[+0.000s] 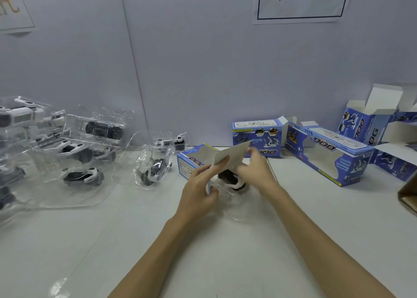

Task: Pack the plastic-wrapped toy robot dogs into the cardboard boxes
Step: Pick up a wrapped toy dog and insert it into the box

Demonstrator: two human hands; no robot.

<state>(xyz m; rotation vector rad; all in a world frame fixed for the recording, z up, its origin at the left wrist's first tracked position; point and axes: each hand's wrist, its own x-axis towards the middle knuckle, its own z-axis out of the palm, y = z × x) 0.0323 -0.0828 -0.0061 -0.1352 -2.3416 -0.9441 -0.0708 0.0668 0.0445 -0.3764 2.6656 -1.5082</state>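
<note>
At frame centre, the left hand (198, 182) grips the blue cardboard box (191, 162) while the right hand (255, 171) feeds the black-and-white plastic-wrapped toy dog (230, 178) leftward into its open end, fingers curled around it.

Both forearms are extended forward from the lower edge of the view and converge toward the centre, bare from elbow to wrist. The left hand (198, 184) is presented with its back toward the camera; the fingers are directed up and to the right, and the thumb is curled around the end of the box (191, 160), so that a pinch grip is formed. The right hand (256, 170) is positioned just beside the left, slightly farther forward, with the wrist bent inward. Its fingers are curled toward the left and are closed on the raised flap (232, 154). Whether the fingertips of the two hands are touching cannot be determined.
</note>
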